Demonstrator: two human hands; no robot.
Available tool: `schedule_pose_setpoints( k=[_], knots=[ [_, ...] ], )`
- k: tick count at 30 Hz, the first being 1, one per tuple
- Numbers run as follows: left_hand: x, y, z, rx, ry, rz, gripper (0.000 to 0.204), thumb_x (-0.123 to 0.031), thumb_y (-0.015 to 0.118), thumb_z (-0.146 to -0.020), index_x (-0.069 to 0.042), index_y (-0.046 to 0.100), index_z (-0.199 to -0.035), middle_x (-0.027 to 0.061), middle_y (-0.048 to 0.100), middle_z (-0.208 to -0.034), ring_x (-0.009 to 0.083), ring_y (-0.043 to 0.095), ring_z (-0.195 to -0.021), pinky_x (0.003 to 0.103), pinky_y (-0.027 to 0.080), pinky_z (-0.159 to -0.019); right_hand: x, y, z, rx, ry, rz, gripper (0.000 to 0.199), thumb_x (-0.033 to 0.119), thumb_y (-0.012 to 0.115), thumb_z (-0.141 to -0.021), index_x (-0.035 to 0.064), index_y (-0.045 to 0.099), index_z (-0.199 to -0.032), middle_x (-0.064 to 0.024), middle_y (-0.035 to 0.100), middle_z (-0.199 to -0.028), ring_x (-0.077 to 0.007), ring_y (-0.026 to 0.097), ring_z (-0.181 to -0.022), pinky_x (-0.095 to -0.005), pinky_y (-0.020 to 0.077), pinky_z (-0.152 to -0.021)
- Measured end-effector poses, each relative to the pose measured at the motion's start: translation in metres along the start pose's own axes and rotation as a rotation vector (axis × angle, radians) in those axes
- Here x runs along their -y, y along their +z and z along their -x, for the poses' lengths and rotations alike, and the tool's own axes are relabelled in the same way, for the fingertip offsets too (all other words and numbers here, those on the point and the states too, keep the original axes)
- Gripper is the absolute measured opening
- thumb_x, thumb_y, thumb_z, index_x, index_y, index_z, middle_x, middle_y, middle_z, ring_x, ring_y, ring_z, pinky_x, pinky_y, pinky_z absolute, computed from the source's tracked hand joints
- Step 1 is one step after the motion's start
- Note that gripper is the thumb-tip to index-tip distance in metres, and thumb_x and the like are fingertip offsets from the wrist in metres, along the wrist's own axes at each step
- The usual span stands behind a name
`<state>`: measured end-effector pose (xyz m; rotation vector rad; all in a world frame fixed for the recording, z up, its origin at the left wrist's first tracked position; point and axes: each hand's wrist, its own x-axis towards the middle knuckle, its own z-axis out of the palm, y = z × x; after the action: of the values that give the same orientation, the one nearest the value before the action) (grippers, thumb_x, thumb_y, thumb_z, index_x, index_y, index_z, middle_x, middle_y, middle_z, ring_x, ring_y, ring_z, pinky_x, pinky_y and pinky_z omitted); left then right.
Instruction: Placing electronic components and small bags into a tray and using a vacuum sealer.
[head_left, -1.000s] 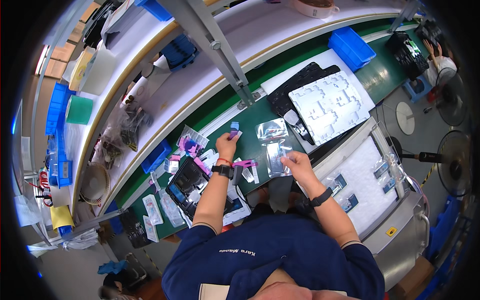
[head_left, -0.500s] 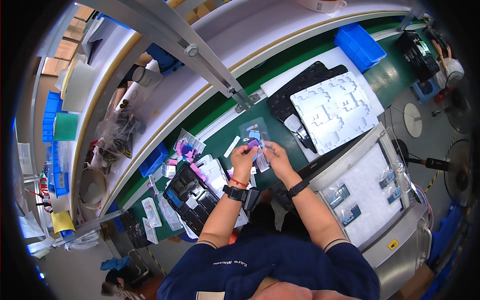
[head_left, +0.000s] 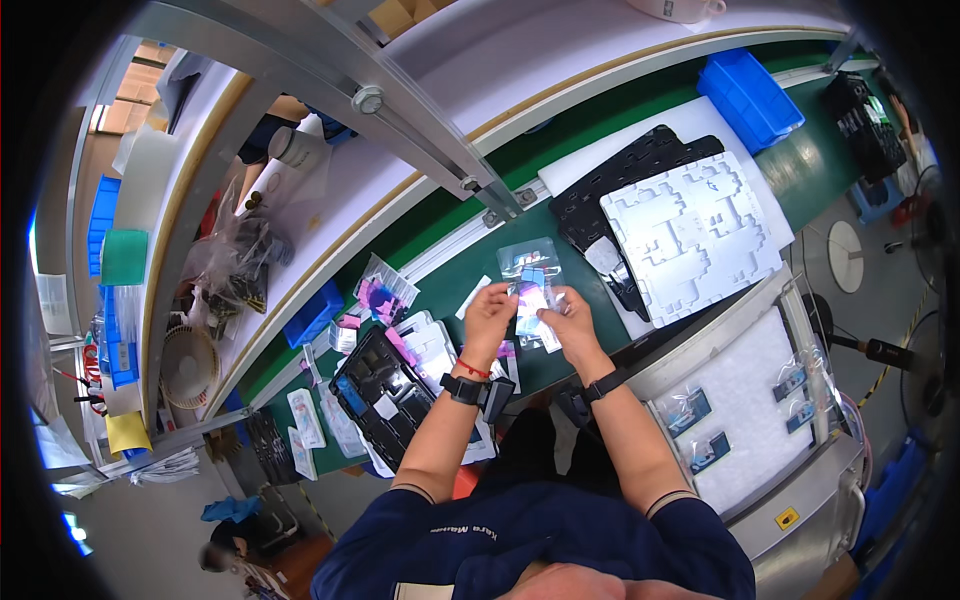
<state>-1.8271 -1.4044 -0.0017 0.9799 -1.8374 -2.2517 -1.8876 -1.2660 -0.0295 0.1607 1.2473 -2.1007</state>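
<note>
Above the green bench, my left hand and my right hand are closed on opposite sides of a small, shiny, purple-tinted film piece. Glare on it hides the details. Just beyond my fingers lies a clear plastic bag with small blue pieces showing at its near end. A white strip rests left of my left hand. Farther left, a clear box holds purple and pink pieces. A black tray with compartments sits beside my left forearm.
A white moulded tray lies partly over black trays at the right. Behind them stands a blue bin. Near my right forearm is a machine with a white bed carrying several small dark panels. A metal post slants overhead.
The film piece between my hands now shows a broad shiny face, where a small purple piece showed before. My hands have moved slightly apart. The whole view has shifted a little.
</note>
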Motion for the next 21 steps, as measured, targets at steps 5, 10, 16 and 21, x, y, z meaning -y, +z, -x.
schedule_pose_setpoints(
  k=[5, 10, 16, 21],
  knots=[
    [-0.001, -0.036, -0.008, -0.454, 0.376, -1.142, 0.048, -0.017, 0.076, -0.061, -0.005, 0.056, -0.103, 0.0113, 0.057, -0.086, 0.0268, 0.053, -0.084, 0.037, 0.04, -0.081, 0.006, -0.007, 0.001, -0.021, -0.02, -0.045, 0.034, -0.01, 0.057, -0.073, 0.0011, 0.049, -0.104, -0.0088, 0.06, -0.088, -0.0126, 0.058, -0.073, -0.0241, 0.0476, -0.064],
    [0.003, -0.039, -0.015, -0.238, 0.469, -1.185, 0.026, -0.01, 0.073, -0.06, -0.007, 0.064, -0.084, 0.0107, 0.056, -0.083, 0.0289, 0.051, -0.084, 0.037, 0.038, -0.081, 0.006, -0.008, 0.007, -0.008, -0.006, -0.022, 0.034, -0.01, 0.058, -0.074, 0.0013, 0.05, -0.105, -0.0082, 0.06, -0.086, -0.011, 0.057, -0.071, -0.0219, 0.0458, -0.06],
    [0.01, -0.015, 0.001, -0.157, 0.591, -1.219, 0.016, -0.01, 0.068, -0.066, -0.004, 0.065, -0.08, 0.0127, 0.059, -0.089, 0.0301, 0.053, -0.088, 0.038, 0.041, -0.08, 0.016, -0.014, 0.02, -0.03, -0.012, 0.01, 0.034, -0.008, 0.058, -0.074, 0.0024, 0.05, -0.105, -0.0072, 0.06, -0.086, -0.0099, 0.057, -0.071, -0.021, 0.0455, -0.06],
    [0.023, 0.035, 0.034, -0.009, 0.733, -1.417, 0.043, -0.022, 0.069, -0.067, 0.005, 0.058, -0.098, 0.0213, 0.05, -0.113, 0.0356, 0.046, -0.105, 0.041, 0.037, -0.091, 0.028, -0.026, 0.026, -0.029, -0.072, -0.07, 0.033, -0.008, 0.058, -0.074, 0.0025, 0.052, -0.104, -0.0053, 0.06, -0.089, -0.0101, 0.057, -0.077, -0.0231, 0.0469, -0.068]
  ],
)
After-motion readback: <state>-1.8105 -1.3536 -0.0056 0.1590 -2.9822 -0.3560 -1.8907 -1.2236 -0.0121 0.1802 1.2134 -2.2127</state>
